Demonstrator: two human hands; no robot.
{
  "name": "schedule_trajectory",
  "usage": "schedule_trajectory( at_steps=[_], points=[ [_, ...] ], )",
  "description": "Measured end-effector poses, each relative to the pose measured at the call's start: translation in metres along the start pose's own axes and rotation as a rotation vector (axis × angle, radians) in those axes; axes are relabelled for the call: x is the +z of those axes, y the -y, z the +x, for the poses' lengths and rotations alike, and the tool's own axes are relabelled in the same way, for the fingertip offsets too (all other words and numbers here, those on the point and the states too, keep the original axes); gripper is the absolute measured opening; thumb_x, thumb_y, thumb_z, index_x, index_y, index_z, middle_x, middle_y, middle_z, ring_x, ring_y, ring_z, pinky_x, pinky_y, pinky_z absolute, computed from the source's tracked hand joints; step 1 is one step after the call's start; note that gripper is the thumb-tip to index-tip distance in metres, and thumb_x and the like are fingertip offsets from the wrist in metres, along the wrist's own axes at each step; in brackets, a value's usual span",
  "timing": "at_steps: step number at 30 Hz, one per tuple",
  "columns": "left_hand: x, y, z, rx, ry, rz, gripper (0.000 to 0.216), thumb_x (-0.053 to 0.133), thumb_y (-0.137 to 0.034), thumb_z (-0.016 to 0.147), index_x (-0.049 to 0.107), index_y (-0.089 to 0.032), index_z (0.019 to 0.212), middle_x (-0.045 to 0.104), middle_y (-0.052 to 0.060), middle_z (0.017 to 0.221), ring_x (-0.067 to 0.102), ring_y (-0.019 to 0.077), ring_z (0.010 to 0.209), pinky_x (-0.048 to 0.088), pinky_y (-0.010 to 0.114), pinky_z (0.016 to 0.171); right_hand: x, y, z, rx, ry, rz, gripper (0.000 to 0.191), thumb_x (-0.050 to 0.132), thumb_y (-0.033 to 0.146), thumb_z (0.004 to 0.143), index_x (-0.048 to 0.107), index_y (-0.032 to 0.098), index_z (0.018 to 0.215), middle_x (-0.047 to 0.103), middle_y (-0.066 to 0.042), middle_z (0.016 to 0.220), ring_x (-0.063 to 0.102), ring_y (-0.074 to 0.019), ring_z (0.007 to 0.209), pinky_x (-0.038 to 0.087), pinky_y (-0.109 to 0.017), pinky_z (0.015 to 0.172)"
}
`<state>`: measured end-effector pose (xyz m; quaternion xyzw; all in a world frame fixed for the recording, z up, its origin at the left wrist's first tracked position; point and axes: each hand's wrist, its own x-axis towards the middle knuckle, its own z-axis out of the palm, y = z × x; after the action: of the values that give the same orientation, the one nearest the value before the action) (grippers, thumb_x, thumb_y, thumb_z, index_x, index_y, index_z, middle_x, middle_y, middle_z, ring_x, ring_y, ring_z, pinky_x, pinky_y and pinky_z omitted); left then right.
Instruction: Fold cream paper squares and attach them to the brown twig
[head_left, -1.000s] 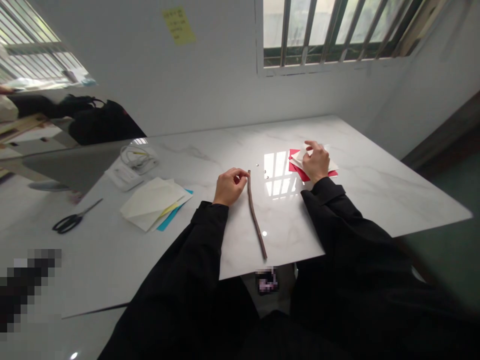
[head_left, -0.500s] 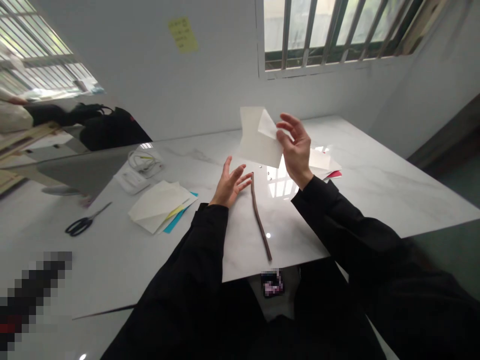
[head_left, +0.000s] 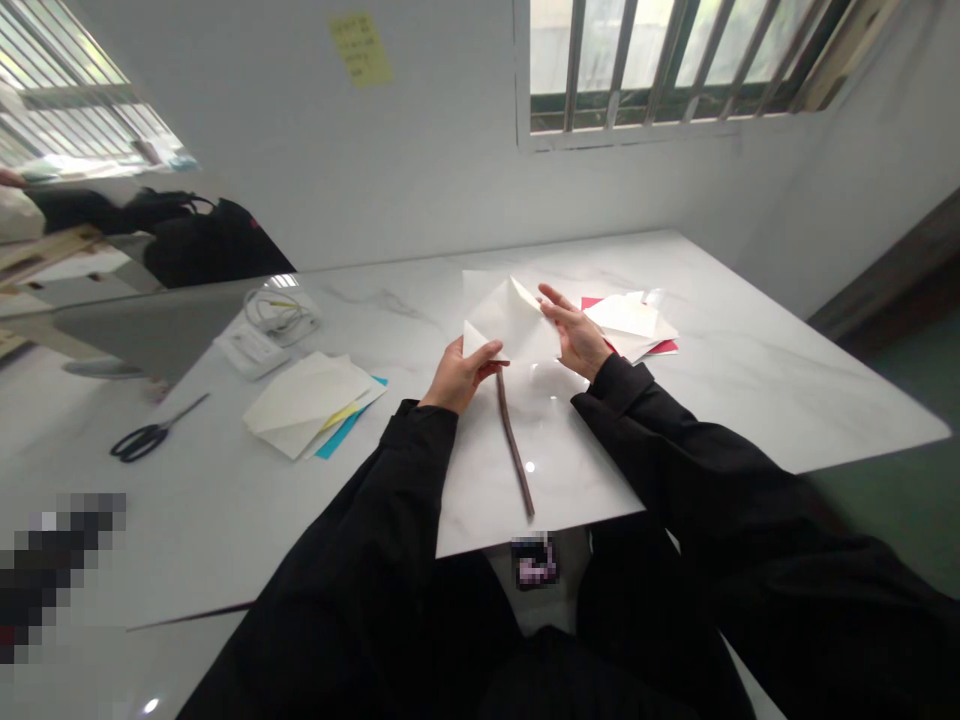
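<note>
Both arms wear long, loose black fabric sleeves with buttoned-looking cuffs at the wrists, leaving bare hands.

Both our arms, in black sleeves, reach forward and angle inward. Our left hand (head_left: 459, 374) is curled, thumb pinched against the fingers. Our right hand (head_left: 576, 335) is held more open, palm turned toward the left, fingers extended.
</note>
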<state>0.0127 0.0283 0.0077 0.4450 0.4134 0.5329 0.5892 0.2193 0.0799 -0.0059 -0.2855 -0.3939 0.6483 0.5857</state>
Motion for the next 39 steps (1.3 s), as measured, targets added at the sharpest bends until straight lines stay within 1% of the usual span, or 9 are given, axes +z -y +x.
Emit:
schedule_trajectory(
  at_steps=[3,6,8,12,17,22,28,33,39],
  points=[
    [0.0,0.0,0.001,0.045,-0.104,-0.004,0.053,0.095,-0.036,0.058,0.07,-0.015,0.1,0.075,0.006,0.097,0.069,0.0148,0.076,0.055,0.023,0.063,0.004,0.0,-0.005,0.057,0.062,-0.017,0.048,0.08,0.039,0.08,0.062,0.031,0.124,0.075,0.0,0.114,0.07,-0.0221,0.116,0.062,-0.034,0.093],
    [-0.005,-0.003,0.006,0.072,-0.227,-0.036,0.049,0.095,-0.033,0.055,0.067,-0.017,0.092,0.071,0.001,0.084,0.064,0.0115,0.067,0.053,0.022,0.06,0.008,0.0,-0.012,0.123,0.12,0.007,0.043,0.079,0.046,0.082,0.064,0.031,0.12,0.075,0.0,0.107,0.07,-0.0199,0.104,0.062,-0.029,0.084],
    [-0.008,-0.005,0.009,0.078,-0.277,-0.064,0.047,0.094,-0.032,0.053,0.064,-0.018,0.088,0.068,-0.001,0.078,0.059,0.0094,0.061,0.052,0.023,0.059,0.009,-0.001,-0.017,0.187,0.169,0.027,0.039,0.08,0.045,0.082,0.066,0.031,0.115,0.075,0.0,0.105,0.069,-0.019,0.095,0.061,-0.028,0.079],
    [-0.007,-0.006,0.009,0.069,-0.294,-0.06,0.048,0.093,-0.031,0.053,0.063,-0.019,0.089,0.067,-0.002,0.08,0.059,0.0089,0.06,0.053,0.024,0.06,0.009,-0.006,-0.024,0.291,0.242,0.027,0.036,0.088,0.036,0.075,0.069,0.028,0.104,0.073,-0.001,0.104,0.063,-0.0164,0.08,0.056,-0.025,0.065],
    [-0.004,-0.007,0.006,0.071,-0.293,-0.037,0.049,0.093,-0.031,0.053,0.062,-0.019,0.089,0.066,-0.003,0.08,0.057,0.0084,0.061,0.05,0.023,0.059,0.011,-0.01,-0.027,0.401,0.3,-0.004,0.039,0.093,0.033,0.069,0.068,0.024,0.099,0.069,-0.002,0.099,0.062,-0.0138,0.077,0.046,-0.022,0.054],
    [-0.005,-0.007,0.006,0.066,-0.289,-0.02,0.048,0.093,-0.032,0.053,0.063,-0.019,0.089,0.067,-0.002,0.083,0.057,0.0087,0.063,0.049,0.023,0.06,0.011,-0.009,-0.028,0.409,0.32,0.006,0.041,0.095,0.036,0.067,0.068,0.023,0.095,0.068,-0.002,0.099,0.063,-0.0135,0.077,0.045,-0.022,0.056],
    [-0.006,-0.006,0.006,0.06,-0.283,-0.011,0.046,0.092,-0.033,0.054,0.062,-0.021,0.086,0.067,-0.001,0.083,0.057,0.0095,0.064,0.049,0.023,0.06,0.009,-0.011,-0.027,0.417,0.387,-0.009,0.046,0.097,0.04,0.067,0.072,0.024,0.102,0.07,-0.002,0.103,0.064,-0.0135,0.08,0.051,-0.024,0.067],
    [-0.005,-0.007,0.006,0.06,-0.293,-0.015,0.047,0.093,-0.033,0.052,0.061,-0.02,0.083,0.064,-0.003,0.078,0.055,0.0089,0.061,0.05,0.023,0.06,0.007,-0.011,-0.027,0.413,0.386,-0.018,0.043,0.097,0.04,0.069,0.07,0.023,0.098,0.071,-0.002,0.1,0.067,-0.0158,0.084,0.055,-0.029,0.075],
    [-0.003,-0.007,0.006,0.065,-0.291,-0.024,0.044,0.092,-0.031,0.052,0.062,-0.02,0.082,0.064,-0.003,0.077,0.055,0.0092,0.061,0.05,0.023,0.059,0.007,-0.013,-0.026,0.391,0.401,-0.031,0.042,0.097,0.038,0.069,0.073,0.024,0.101,0.072,-0.002,0.102,0.067,-0.0159,0.085,0.055,-0.028,0.074]
  ],
)
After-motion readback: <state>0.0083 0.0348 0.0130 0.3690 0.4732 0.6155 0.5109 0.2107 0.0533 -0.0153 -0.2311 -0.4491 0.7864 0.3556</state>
